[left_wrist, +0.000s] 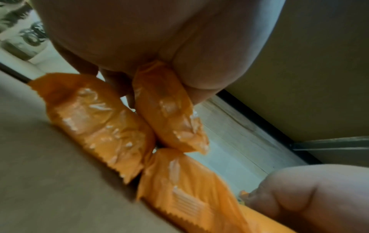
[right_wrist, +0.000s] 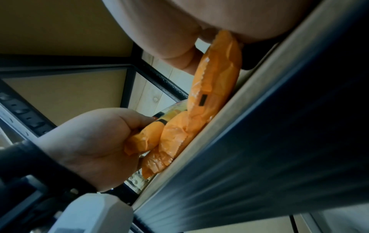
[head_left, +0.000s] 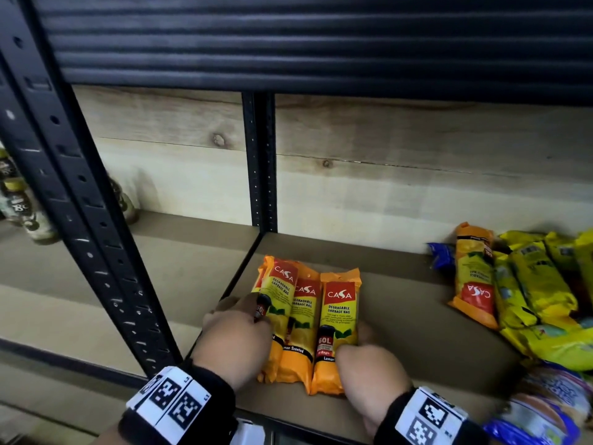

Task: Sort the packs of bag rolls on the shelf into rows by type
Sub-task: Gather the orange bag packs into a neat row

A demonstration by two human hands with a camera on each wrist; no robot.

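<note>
Three orange CASA garbage bag packs lie side by side near the front of the brown shelf board (head_left: 401,316). My left hand (head_left: 247,313) grips the leftmost orange pack (head_left: 279,290), which sits tilted above its neighbours. My right hand (head_left: 362,338) holds the rightmost orange pack (head_left: 340,309) at its lower end. The middle pack (head_left: 303,316) lies between them. In the left wrist view my fingers curl round the leftmost orange pack (left_wrist: 165,110). In the right wrist view the rightmost orange pack (right_wrist: 217,75) is pinched under my right hand, and my left hand (right_wrist: 95,141) is clasped on its own pack.
A loose pile of yellow packs (head_left: 539,293) lies at the right, with another orange pack (head_left: 475,277) and a blue pack (head_left: 441,255) beside it. A blue-and-white pack (head_left: 545,409) sits at the front right. A black post (head_left: 260,162) divides the bays. Bottles (head_left: 29,213) stand far left.
</note>
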